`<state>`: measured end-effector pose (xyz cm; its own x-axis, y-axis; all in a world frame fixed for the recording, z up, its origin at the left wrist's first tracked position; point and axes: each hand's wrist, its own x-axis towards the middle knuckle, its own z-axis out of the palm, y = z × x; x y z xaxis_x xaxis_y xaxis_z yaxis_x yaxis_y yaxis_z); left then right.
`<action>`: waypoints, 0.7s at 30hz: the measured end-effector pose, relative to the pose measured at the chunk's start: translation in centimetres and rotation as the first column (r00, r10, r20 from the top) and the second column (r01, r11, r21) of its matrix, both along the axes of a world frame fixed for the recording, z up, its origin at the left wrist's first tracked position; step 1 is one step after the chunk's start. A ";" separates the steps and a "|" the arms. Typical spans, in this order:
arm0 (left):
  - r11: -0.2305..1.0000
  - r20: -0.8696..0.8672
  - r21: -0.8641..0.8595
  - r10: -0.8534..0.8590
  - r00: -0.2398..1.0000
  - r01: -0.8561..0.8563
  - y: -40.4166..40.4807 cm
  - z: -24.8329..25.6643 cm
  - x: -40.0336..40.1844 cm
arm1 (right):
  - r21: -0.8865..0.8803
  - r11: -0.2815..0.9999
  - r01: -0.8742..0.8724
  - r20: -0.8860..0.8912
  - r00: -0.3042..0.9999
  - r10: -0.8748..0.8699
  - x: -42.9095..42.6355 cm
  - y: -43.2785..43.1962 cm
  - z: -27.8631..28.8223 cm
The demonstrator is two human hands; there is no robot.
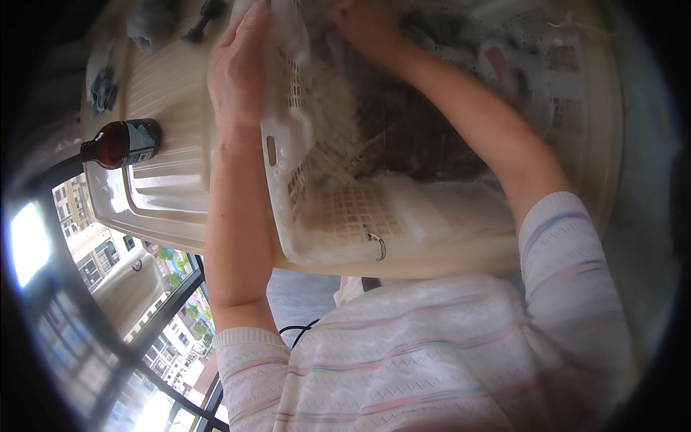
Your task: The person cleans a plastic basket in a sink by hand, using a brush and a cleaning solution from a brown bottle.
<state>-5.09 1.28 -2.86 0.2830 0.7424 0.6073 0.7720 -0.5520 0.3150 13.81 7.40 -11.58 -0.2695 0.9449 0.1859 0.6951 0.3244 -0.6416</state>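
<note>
A white plastic basket [289,227] with lattice walls sits within a cream-coloured basin [464,262]. My left hand [240,70] lies along the basket's left rim; blur hides whether its fingers grip it. Over the basket's far part is my right hand [370,27], cut off by the top edge of the view, its fingers blurred. Below my right forearm, a dark, wet-looking mass [415,140] fills the middle of the basket, too unclear to name. Whitish foam and a small reddish patch [495,60] show to its right. A metal hook [379,247] hangs on the near rim.
On the ribbed cream surface [167,97] at left are a brown labelled bottle [124,143], a blue-grey cloth [102,92], a dark double-ended object [204,20] and a blurred translucent thing [148,21]. A dark-framed window [162,313] borders the lower left.
</note>
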 end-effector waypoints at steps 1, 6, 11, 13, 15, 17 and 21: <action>1.000 -0.017 0.014 0.008 1.000 -0.008 0.0 0.1 0.2 | -0.046 0.998 0.033 -0.190 0.981 -0.041 -0.1 -0.1 -0.1; 1.000 -0.047 -0.005 0.015 0.999 -0.015 0.1 0.0 0.2 | -0.008 0.960 -0.280 0.215 0.937 0.275 -0.7 -7.5 -0.7; 0.996 0.084 -0.091 0.028 0.996 -0.020 0.1 0.0 0.2 | -0.009 0.886 -0.463 0.183 0.871 0.457 -0.1 -10.4 0.0; 0.997 0.061 -0.073 0.014 0.998 -0.009 0.1 0.0 0.3 | -0.047 0.929 -0.367 0.212 0.905 0.369 -0.4 -6.8 0.5; 0.997 0.009 -0.065 0.040 0.999 -0.040 -0.1 0.1 0.2 | -0.090 0.943 -0.320 0.197 0.922 0.332 -1.2 -6.1 0.5; 0.973 0.261 -0.230 0.091 0.961 -0.030 -0.3 0.5 1.0 | -0.147 0.940 -0.309 0.145 0.933 0.330 -1.8 -8.4 0.0; 0.805 0.677 -0.584 0.417 0.606 0.099 -1.5 3.8 5.2 | -0.060 0.881 -0.469 0.182 0.863 0.472 1.0 -12.5 -1.6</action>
